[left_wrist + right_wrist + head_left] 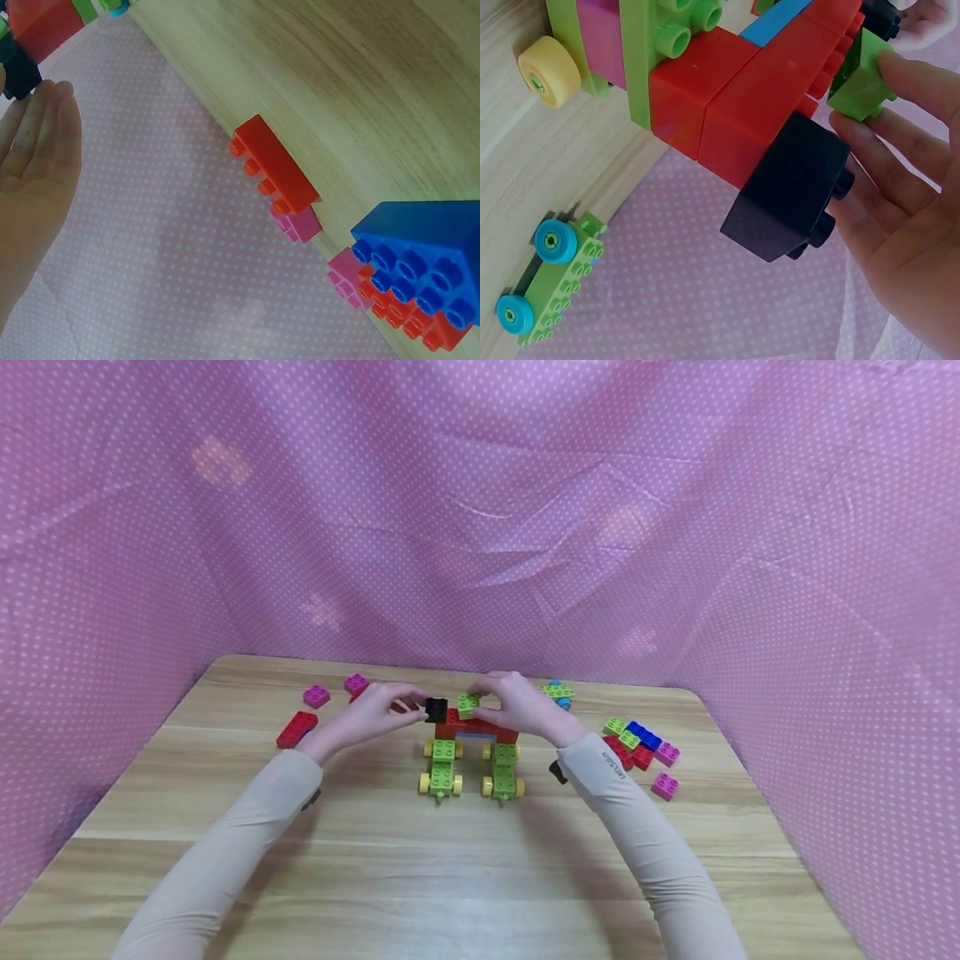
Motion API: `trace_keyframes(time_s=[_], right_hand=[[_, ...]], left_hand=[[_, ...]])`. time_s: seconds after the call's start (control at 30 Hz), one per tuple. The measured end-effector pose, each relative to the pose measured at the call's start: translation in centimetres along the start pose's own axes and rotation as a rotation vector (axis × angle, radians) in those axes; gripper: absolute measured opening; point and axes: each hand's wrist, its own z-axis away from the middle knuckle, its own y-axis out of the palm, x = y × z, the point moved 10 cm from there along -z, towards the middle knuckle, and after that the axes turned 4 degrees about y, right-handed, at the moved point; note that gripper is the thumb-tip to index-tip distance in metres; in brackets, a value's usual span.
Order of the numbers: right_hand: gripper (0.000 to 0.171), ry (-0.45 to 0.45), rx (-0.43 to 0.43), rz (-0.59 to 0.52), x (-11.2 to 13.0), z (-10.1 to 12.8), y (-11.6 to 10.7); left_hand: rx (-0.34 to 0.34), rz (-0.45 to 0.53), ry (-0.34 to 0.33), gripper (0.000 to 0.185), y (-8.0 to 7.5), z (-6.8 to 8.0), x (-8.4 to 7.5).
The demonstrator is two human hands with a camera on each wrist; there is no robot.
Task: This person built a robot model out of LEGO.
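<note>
Between the thumb and fingers of my right hand (519,703) is a small lime-green brick (861,79), tilted just above the studs of a red brick beam (757,97). My left hand (381,708) pinches a black brick (437,711) at the beam's left end. A second black brick (791,184) with slanted sides sits on the beam's other end; in the head view my right hand hides it. Below the beam stand two lime-green wheeled bases, the left base (442,767) and the right base (504,767), both with yellow wheels.
Left of the build lie a red brick (297,728) and pink bricks (317,696). A blue brick (427,229) shows in the left wrist view. Behind my right hand is a green base with blue wheels (557,691). Red, green, blue (643,735) and pink bricks lie at right.
</note>
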Motion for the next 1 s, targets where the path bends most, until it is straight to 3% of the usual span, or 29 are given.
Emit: trace_keyframes(time_s=[0.57,1.0], right_hand=[[0.028,-0.041,-0.002,0.015,0.46,0.13,0.38],[0.027,-0.009,0.011,0.01,0.36,0.13,0.71]], left_hand=[[0.015,0.023,-0.001,0.034,0.11,-0.12,0.13],[0.014,0.001,-0.01,0.034,0.09,-0.01,-0.03]])
